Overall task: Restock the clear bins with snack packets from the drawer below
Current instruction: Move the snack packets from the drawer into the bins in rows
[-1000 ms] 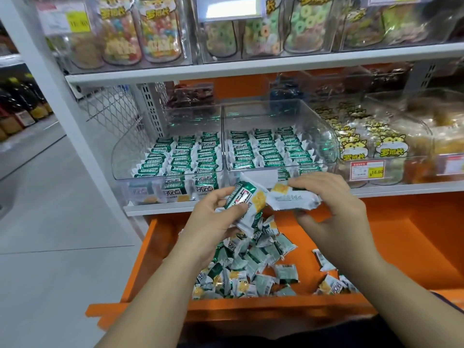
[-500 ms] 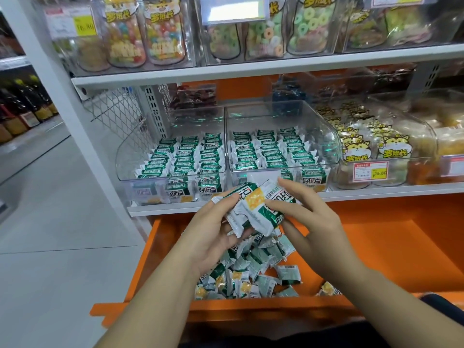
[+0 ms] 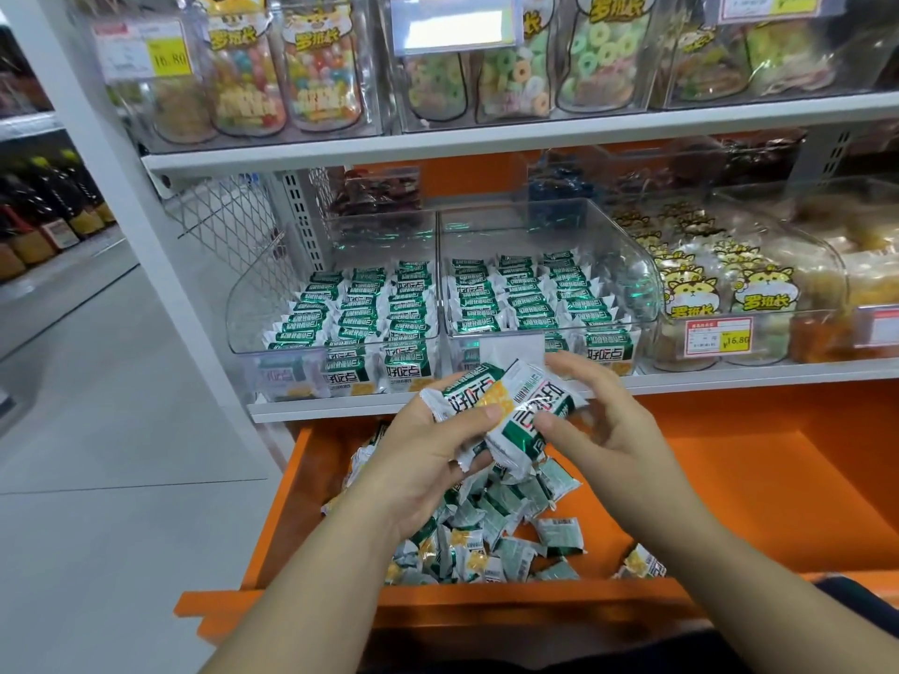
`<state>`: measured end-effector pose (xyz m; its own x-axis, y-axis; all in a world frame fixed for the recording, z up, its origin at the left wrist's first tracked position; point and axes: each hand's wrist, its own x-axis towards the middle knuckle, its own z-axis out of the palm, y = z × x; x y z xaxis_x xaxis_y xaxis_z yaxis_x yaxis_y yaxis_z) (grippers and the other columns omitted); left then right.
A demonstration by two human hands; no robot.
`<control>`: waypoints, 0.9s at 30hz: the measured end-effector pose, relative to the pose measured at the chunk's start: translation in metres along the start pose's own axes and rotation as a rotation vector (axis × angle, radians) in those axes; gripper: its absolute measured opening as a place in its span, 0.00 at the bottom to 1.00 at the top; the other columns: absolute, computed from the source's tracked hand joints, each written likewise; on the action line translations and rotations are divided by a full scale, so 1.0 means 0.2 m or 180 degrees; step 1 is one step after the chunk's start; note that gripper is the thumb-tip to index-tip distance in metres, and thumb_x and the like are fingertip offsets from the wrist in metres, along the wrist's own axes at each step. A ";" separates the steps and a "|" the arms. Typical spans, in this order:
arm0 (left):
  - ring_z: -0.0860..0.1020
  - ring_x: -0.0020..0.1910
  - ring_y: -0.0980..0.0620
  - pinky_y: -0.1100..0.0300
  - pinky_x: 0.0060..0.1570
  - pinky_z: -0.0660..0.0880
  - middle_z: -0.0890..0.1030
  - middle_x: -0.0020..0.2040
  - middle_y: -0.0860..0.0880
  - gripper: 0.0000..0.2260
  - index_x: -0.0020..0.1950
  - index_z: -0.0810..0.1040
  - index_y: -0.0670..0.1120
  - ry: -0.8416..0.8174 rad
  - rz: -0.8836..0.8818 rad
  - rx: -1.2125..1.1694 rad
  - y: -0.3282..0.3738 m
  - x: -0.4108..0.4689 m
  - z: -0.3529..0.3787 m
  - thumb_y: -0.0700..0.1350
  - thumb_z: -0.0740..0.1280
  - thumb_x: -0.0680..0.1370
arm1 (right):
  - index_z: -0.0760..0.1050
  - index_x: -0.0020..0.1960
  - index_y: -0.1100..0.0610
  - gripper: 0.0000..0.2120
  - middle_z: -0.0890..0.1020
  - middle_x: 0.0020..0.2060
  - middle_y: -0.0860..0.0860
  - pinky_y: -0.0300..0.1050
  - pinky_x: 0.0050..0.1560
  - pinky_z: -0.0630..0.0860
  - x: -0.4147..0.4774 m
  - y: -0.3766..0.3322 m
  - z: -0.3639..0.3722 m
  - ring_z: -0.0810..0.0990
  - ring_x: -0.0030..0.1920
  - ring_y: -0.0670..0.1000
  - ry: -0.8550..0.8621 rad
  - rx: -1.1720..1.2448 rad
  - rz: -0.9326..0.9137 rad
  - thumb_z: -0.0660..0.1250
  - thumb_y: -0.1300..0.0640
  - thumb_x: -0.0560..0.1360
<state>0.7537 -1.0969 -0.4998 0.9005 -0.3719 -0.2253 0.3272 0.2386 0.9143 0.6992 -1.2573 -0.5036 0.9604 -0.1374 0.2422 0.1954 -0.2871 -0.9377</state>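
Above the open orange metal drawer, the left hand cups a small stack of green-and-white foil snack packets, thumb laid across the top and fingers curled beneath. The right hand is half open and pinches the outermost packet between thumb and forefinger, its other fingers spread loosely. The stack looks fanned and uneven, so the likeliest mishap is a slick packet slipping out as the hands square it up and dropping back among the loose heap of matching packets on the drawer's floor, or past the drawer's front lip to the ground. Just above the drawer, on the shelf, stand the two clear plastic bins, the left one and the right one, both already filled with tidy upright rows. Pushing the handful in carelessly could topple those rows or leave some printing facing the wrong way. The packets read 好吃点 in bold characters, and smaller print on them is too fine to make out. Further right of the drawer, bags with a cartoon hamster label read 罗班长. A red-bordered price tag beside them shows ¥16.80, and a yellow tag high above the drawer, to its left, shows 16.80.
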 end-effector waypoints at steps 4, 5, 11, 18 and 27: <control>0.83 0.44 0.53 0.59 0.41 0.78 0.84 0.50 0.47 0.19 0.63 0.74 0.47 0.0042 0.0163 0.0209 -0.03 0.01 0.02 0.37 0.70 0.74 | 0.70 0.62 0.54 0.37 0.78 0.41 0.52 0.42 0.39 0.79 0.03 0.05 0.04 0.81 0.42 0.51 0.0204 0.1030 0.1113 0.76 0.45 0.57; 0.83 0.44 0.53 0.60 0.41 0.78 0.84 0.51 0.47 0.19 0.63 0.74 0.48 0.0024 0.0208 0.0263 -0.03 0.01 0.02 0.37 0.71 0.74 | 0.72 0.61 0.57 0.36 0.78 0.37 0.52 0.41 0.38 0.78 0.03 0.06 0.04 0.81 0.42 0.52 0.0073 0.1237 0.1257 0.76 0.47 0.56; 0.80 0.41 0.57 0.63 0.38 0.78 0.82 0.52 0.47 0.11 0.57 0.75 0.46 0.0142 0.0137 0.0395 -0.01 0.02 -0.01 0.43 0.69 0.75 | 0.69 0.63 0.65 0.26 0.80 0.56 0.61 0.47 0.46 0.82 0.08 0.07 -0.05 0.84 0.47 0.54 0.0264 0.1787 0.1313 0.72 0.60 0.68; 0.80 0.42 0.59 0.63 0.40 0.74 0.80 0.59 0.49 0.22 0.66 0.71 0.49 0.0297 0.0308 0.1288 -0.01 0.03 -0.05 0.53 0.71 0.75 | 0.74 0.52 0.55 0.20 0.85 0.45 0.51 0.38 0.43 0.79 0.09 -0.02 -0.15 0.84 0.44 0.48 -0.0227 0.0719 0.0576 0.73 0.58 0.61; 0.82 0.48 0.57 0.61 0.45 0.78 0.84 0.51 0.51 0.10 0.61 0.76 0.50 -0.0240 0.0027 0.1070 0.00 -0.01 0.00 0.47 0.61 0.81 | 0.78 0.55 0.48 0.17 0.75 0.35 0.52 0.31 0.34 0.73 0.05 -0.05 -0.11 0.72 0.29 0.45 -0.0477 -0.0055 0.0302 0.71 0.50 0.66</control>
<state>0.7530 -1.0960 -0.4991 0.8751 -0.4393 -0.2030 0.1957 -0.0624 0.9787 0.7020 -1.2755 -0.4863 0.9935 -0.0222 0.1120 0.1004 -0.2961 -0.9499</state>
